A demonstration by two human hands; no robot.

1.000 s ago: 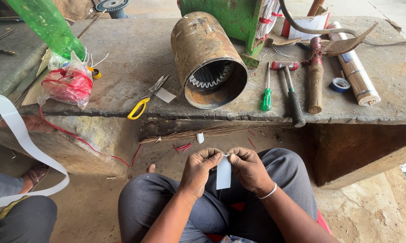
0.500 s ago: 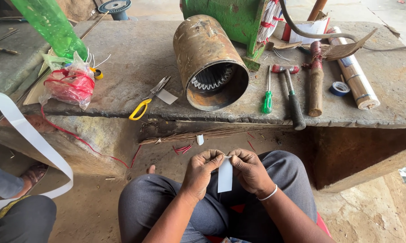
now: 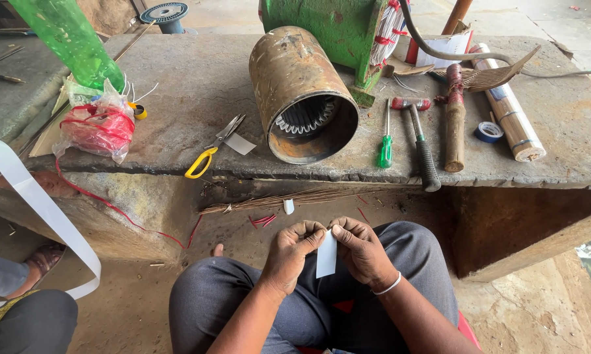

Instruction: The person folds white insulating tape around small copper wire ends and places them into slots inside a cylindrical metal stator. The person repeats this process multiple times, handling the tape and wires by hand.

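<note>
Both hands, left (image 3: 291,252) and right (image 3: 361,252), pinching white strip (image 3: 326,254) at its top edge, below the bench (image 3: 177,98). Strip hanging over the lap, seemingly paper. Stator (image 3: 302,92) on the bench above, scissors (image 3: 213,147) beside it.

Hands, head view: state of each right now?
Left hand: closed, pinching the top of the white paper strip.
Right hand: closed, pinching the same strip's top.

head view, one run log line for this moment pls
left hand: pinches white paper strip | right hand: pinches same strip | strip: over lap | slab: scissors, rusty cylinder
</note>
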